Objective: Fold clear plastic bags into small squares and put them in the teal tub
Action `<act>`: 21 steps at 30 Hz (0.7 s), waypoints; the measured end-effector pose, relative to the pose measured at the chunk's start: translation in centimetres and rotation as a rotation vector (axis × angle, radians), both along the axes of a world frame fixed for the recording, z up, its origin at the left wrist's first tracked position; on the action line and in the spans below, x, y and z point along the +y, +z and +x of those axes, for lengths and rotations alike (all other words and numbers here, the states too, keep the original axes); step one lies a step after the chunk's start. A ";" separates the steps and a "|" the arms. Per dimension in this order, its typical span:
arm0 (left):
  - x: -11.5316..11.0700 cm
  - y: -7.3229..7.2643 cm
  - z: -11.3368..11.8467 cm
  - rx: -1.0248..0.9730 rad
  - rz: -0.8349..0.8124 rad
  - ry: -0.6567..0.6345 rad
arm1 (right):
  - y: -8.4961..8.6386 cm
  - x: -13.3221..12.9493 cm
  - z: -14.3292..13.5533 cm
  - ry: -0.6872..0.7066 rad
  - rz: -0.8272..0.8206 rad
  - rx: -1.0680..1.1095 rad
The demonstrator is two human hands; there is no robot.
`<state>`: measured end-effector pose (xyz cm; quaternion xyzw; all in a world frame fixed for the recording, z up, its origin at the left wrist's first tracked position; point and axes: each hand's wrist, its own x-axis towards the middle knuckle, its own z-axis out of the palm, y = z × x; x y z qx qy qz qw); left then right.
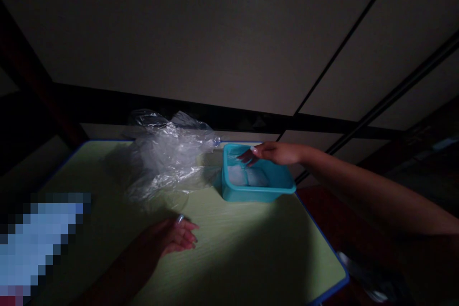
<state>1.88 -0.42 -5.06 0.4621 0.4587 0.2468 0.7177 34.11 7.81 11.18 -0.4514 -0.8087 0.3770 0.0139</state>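
Note:
A teal plastic bin (251, 194) stands at the back right of the table, with white flat items (247, 176) lying on its bottom; their kind is too dark to make out. Over the bin's far rim reaches my right hand (274, 152), its fingers apart and pointing down inside, with nothing seen in them. My left hand (179, 235) hovers over or rests on the table in front, fingers loosely bent and apart, holding nothing visible. Beyond it lies a crumpled heap of clear plastic bags (168, 153), left of the bin.
The pale green table (222, 248) has a blue edge. Large cabinet panels (179, 33) rise right behind it. A pixelated bright patch (39, 239) covers the lower left. Dark, unclear objects (366, 272) lie beyond the table's right corner.

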 end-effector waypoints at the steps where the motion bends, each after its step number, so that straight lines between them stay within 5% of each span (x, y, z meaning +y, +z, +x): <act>1: -0.1 0.1 0.0 -0.007 0.000 0.003 | 0.7 -0.5 0.2 -0.019 -0.001 0.108; 4: -0.3 0.2 0.1 -0.030 0.013 0.032 | 2.6 -2.8 0.2 -0.035 0.142 0.209; 6: -0.4 0.4 0.3 -0.045 0.023 0.067 | 2.8 -4.7 -0.2 -0.038 0.316 -0.030; 9: -0.7 1.1 0.5 -0.055 0.028 0.085 | 1.4 -7.1 -1.4 0.067 0.553 -0.431; 12: -1.0 2.1 0.6 -0.051 0.059 0.092 | -0.9 -8.3 -2.2 0.150 0.600 -0.609; 16: -1.4 2.4 0.9 -0.124 0.096 0.110 | -3.0 -8.2 -2.0 -0.010 0.657 -0.792; 21: -1.6 1.3 1.4 -0.252 0.202 0.146 | -3.9 -6.4 0.1 -0.032 0.734 -0.824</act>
